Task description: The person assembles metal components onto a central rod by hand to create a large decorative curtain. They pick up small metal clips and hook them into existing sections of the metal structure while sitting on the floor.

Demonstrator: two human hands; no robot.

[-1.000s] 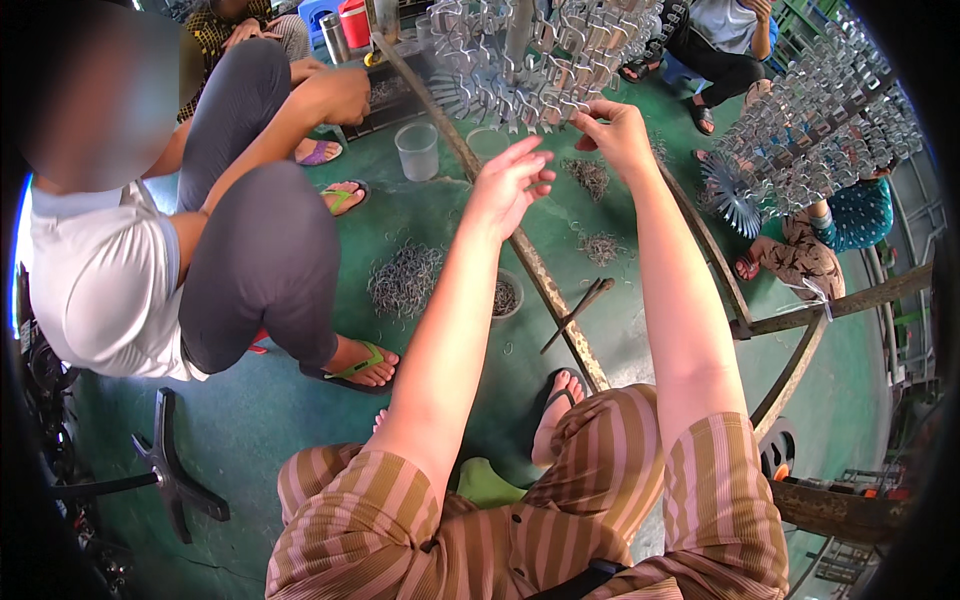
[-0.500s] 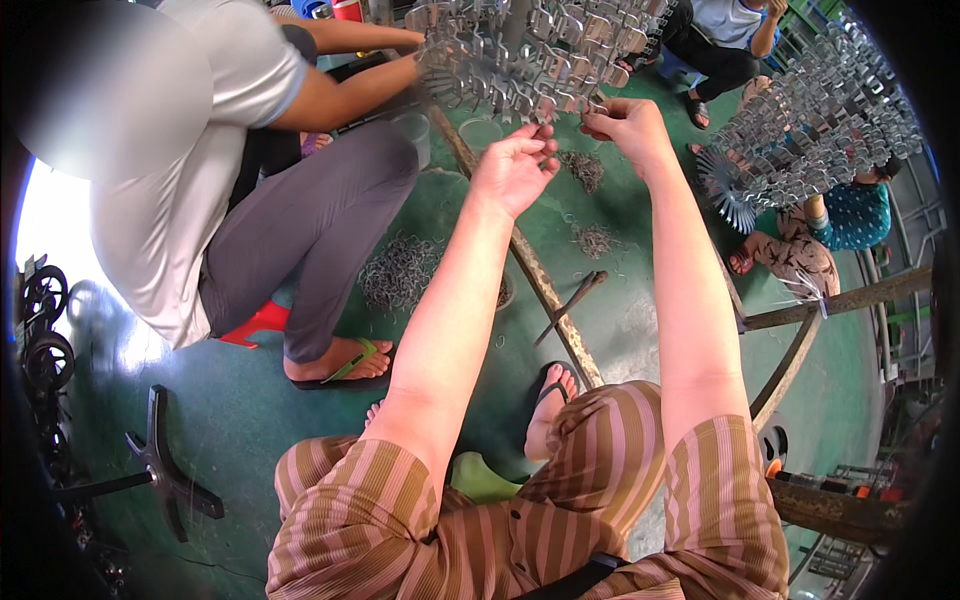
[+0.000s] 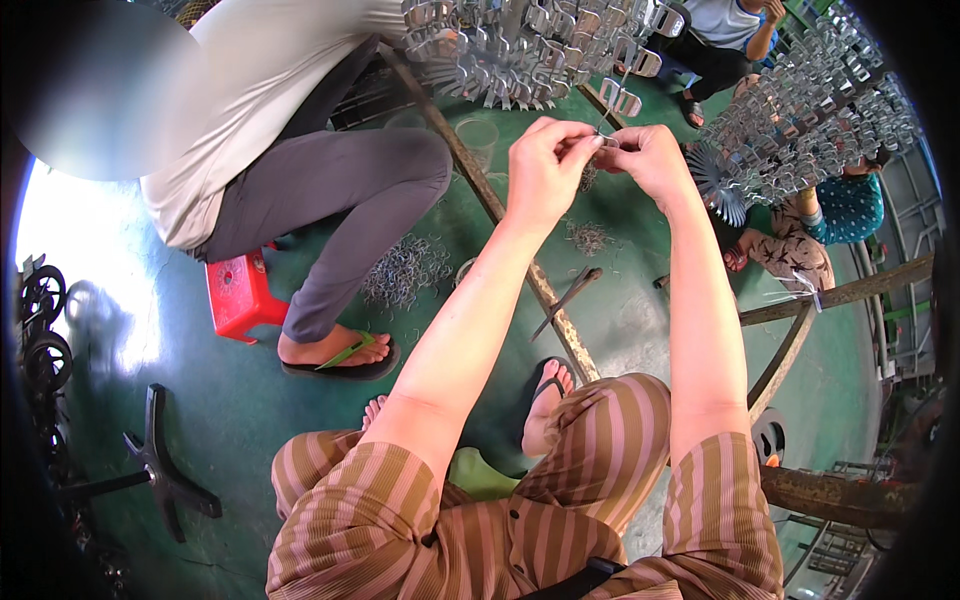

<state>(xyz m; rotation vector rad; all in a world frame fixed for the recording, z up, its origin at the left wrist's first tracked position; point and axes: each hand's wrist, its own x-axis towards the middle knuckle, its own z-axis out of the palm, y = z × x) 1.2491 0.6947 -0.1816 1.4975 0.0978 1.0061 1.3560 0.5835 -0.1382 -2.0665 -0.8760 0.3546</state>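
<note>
Both my hands meet in front of me, below a hanging rack of shiny bent metal pieces (image 3: 540, 50). The fingers of my left hand (image 3: 545, 165) pinch at a small thin metal hook (image 3: 606, 138), partly hidden by the fingertips. My right hand (image 3: 652, 163) grips it from the other side, with its fingers closed. Just above my fingertips hangs a flat metal clip with a slot (image 3: 621, 98), in line with other such clips. A thin wire runs from that clip down toward my fingers.
A co-worker leans in at the left, beside a red stool (image 3: 243, 297). Small metal hooks lie in piles (image 3: 405, 272) on the green floor. A rusty metal bar (image 3: 540, 285) crosses below my arms. Another loaded rack (image 3: 800, 120) hangs at the right, near other people.
My hands, apart near the rack's lower edge before, have come together and slightly right, gripping the small hook. The co-worker has leaned toward the rack, uncovering more of the red stool.
</note>
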